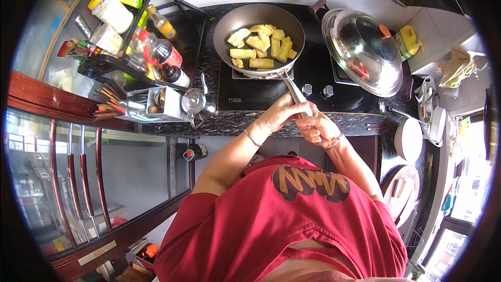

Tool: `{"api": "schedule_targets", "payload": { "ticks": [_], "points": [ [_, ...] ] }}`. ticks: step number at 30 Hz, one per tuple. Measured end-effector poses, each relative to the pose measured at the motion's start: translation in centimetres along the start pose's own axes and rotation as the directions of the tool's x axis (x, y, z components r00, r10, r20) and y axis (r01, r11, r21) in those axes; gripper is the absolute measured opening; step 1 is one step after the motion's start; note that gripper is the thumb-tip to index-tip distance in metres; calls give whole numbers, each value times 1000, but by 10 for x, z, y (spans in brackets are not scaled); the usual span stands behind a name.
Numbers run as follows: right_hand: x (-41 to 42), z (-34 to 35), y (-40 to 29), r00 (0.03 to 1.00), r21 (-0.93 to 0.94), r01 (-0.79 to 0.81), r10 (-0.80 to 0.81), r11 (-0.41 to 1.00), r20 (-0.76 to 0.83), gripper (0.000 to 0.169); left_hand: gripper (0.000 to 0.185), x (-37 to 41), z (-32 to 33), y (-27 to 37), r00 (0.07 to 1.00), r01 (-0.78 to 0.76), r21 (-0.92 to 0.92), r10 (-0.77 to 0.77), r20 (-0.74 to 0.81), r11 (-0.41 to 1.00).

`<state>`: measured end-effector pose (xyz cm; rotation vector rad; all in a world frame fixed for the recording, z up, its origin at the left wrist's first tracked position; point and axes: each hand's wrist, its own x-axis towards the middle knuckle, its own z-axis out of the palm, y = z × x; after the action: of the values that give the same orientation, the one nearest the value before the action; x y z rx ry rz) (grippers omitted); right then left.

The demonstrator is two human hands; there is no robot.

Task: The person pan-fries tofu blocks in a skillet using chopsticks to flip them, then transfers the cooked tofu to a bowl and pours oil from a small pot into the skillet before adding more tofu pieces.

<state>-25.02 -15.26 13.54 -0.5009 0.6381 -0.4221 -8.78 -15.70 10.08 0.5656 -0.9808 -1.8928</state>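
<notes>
Both of my hands are wrapped around the metal handle (294,89) of a frying pan (222,43). My left hand (278,112) grips nearer the pan, its thumb lying over the handle. Close beside it, my right hand (319,127) is closed around the handle's end. The dark-coated pan is over the left burner of a black glass gas stove (258,100). Several yellow-brown fried pieces, which look like tofu (258,44), lie in the pan, some of them overlapping.
A wok with a domed lid (366,53) occupies the right burner. Seasoning bottles (160,49) crowd a black rack (113,68) at left, near a chopsticks holder (170,103) and a glass pitcher (194,102). At right are a white bowl (408,140) and a round cutting board (407,180).
</notes>
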Motion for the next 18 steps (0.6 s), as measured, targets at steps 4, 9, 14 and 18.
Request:
{"api": "schedule_targets", "payload": {
  "ticks": [4,9,14,18],
  "points": [
    [4,-2,4,998,-28,30,-32,999,-57,13,30,0,-6,-5,1000,3,-2,-3,4,1000],
    [8,-3,5,998,12,46,-45,999,-32,13,29,1,-11,-4,999,31,-16,-31,20,999],
    [18,-13,9,1000,51,15,-16,999,16,13,29,1,-17,-6,998,52,-10,-52,18,999],
    [22,-19,12,1000,30,-4,3,1000,4,12,30,0,-18,-12,996,66,-68,-69,-53,996]
  ]
}}
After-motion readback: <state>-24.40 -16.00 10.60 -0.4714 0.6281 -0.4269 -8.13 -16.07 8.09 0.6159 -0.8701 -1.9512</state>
